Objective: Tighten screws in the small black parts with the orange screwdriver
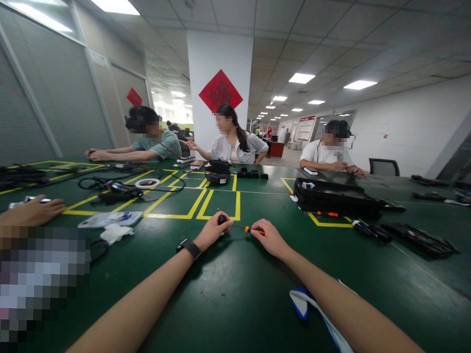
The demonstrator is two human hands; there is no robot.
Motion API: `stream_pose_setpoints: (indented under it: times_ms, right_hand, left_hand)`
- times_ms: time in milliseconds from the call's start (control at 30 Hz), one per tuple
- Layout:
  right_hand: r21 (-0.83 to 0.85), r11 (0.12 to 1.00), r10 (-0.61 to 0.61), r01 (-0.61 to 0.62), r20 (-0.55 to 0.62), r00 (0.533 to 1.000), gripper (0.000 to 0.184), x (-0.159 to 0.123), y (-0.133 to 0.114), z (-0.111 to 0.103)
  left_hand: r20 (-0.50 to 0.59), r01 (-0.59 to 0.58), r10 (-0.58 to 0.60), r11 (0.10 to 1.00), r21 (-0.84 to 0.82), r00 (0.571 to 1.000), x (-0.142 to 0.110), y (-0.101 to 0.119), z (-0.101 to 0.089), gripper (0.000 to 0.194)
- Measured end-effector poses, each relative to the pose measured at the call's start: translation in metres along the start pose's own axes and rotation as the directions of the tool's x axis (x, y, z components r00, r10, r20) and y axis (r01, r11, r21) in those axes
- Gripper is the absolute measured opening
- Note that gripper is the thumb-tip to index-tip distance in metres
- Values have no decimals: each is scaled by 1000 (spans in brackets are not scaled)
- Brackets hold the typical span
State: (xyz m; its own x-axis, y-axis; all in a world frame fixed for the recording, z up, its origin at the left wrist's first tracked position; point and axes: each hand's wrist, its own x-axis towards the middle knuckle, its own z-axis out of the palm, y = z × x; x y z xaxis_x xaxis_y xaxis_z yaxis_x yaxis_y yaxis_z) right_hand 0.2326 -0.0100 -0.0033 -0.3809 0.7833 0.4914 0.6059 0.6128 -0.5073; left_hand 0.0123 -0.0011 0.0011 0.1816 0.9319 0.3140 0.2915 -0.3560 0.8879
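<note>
My right hand (271, 239) is closed around the orange and black handle of a screwdriver (249, 229). The thin metal shaft points left, its tip reaching my left hand (214, 231). Between the fingers of that left hand sits a small round black part (222, 219), whose exact kind I cannot make out. A black watch (189, 248) is strapped on my left wrist. Both hands are just above the green table (231, 300), and the screwdriver tip is partly hidden by my left fingers.
A black open case (335, 196) stands right of centre, with an orange-handled tool (327, 214) before it. Black cables (123, 188) and a plastic bag (110, 219) lie left. A blue and white strap (323, 318) lies under my right forearm. Another person's hand (31, 211) rests far left; several people sit around.
</note>
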Motion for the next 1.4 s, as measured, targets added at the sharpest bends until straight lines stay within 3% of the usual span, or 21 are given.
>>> stream_pose_setpoints:
  times_ms: [367, 533, 900, 1067, 1267, 1400]
  right_hand:
    - [-10, 999, 40, -40, -19, 999, 25, 1, 1, 4]
    - [-5, 1000, -6, 6, -31, 999, 11, 0, -2, 1]
    - [-20, 1000, 22, -21, 6, 1000, 19, 0, -2, 3]
    - [38, 999, -3, 4, -29, 1000, 10, -1, -4, 3]
    - [77, 993, 87, -85, -22, 996, 14, 0, -5, 6]
    - [41, 998, 39, -38, -16, 999, 15, -1, -7, 3]
  left_hand:
    - [3, -18, 18, 1000, 8, 1000, 1, -1, 0, 27]
    - [-1, -10, 10, 1000, 10, 1000, 0, -2, 0, 28]
    - [5, -10, 10, 1000, 18, 1000, 2, -4, 1, 28]
    - [-8, -11, 12, 1000, 27, 1000, 2, -4, 1, 29]
    - [-2, 4, -3, 1000, 27, 1000, 0, -1, 1, 30]
    - [-10, 16, -16, 1000, 10, 1000, 1, 0, 1, 30]
